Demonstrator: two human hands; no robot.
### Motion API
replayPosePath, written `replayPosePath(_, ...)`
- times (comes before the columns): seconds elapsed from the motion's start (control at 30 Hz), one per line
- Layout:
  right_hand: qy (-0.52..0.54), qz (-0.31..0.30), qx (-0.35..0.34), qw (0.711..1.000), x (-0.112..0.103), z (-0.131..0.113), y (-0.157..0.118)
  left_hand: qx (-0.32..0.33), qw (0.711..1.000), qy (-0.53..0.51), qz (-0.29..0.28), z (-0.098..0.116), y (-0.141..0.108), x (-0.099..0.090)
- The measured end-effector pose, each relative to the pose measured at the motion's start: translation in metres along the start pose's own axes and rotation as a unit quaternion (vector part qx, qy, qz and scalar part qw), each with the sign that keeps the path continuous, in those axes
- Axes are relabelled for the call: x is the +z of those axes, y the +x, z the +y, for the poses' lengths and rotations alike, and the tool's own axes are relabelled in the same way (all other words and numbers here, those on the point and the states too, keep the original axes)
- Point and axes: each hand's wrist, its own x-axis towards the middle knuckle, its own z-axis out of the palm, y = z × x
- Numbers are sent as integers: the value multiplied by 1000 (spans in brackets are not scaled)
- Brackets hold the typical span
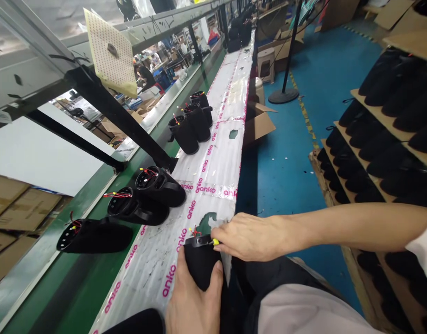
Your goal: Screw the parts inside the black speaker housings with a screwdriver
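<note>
My left hand [195, 297] is wrapped round a black cylindrical housing [201, 264] at the table's near edge. Red wires stick up from the housing's open top. At its rim, my right hand [244, 236] pinches a small yellow-tipped item [215, 241], its fingertips touching the edge by a dark strap or bracket. To the left lie several similar black housings with red and yellow wires, among them one on its side [98, 236] and a pair leaning together [161, 185].
The bench [216, 162] has a white covering printed "anko", beside a green conveyor surface [74, 278]. More housings [195, 118] stand farther up. A sticker sheet [111, 53] hangs on the frame. Stacked black units [383, 157] fill the right side. A cardboard box [258, 125] stands by the bench.
</note>
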Motion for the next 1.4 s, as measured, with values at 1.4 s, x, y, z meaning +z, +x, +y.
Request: replayPosePath(1.4,291,21,-240,926,-15,-75,50,-67,838,-304,447,-57,-74,47)
